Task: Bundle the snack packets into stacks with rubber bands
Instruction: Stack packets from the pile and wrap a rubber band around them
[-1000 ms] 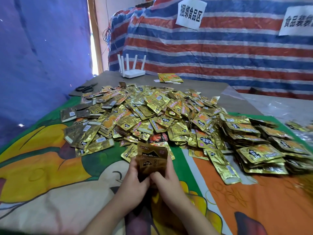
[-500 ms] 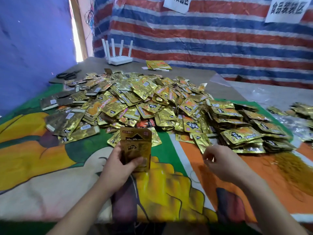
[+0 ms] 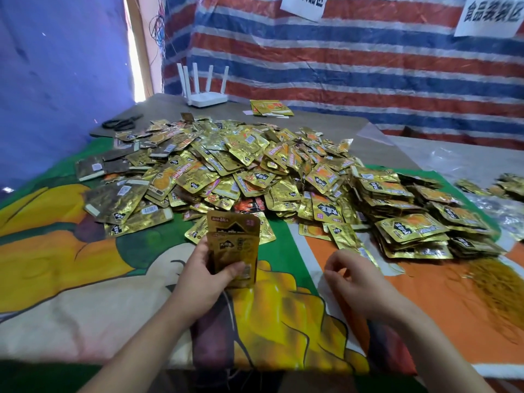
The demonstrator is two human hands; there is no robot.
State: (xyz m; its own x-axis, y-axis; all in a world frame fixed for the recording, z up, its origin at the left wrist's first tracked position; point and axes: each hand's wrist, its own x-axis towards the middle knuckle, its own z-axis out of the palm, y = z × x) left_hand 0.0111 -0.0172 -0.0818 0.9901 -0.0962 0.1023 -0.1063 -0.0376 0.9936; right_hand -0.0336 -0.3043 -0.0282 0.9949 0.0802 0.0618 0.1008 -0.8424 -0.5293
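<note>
- Head view, centre of the frame: our left hand grips a small upright stack of packets, fingers behind and thumb pressed across the front. The packets sit uneven, one poking above the rest, so we judge they could fan out or slip if the thumb eases.
- Lower right of centre: our right hand hovers over the printed cloth, fingers loosely curled and holding nothing we can make out. We see no rubber band in it.
- Upper centre: the loose heap of packets lies just beyond the held stack; a careless reach could drag more onto the cloth.
- Right: the piled stacks lean close together and may topple if knocked.
</note>
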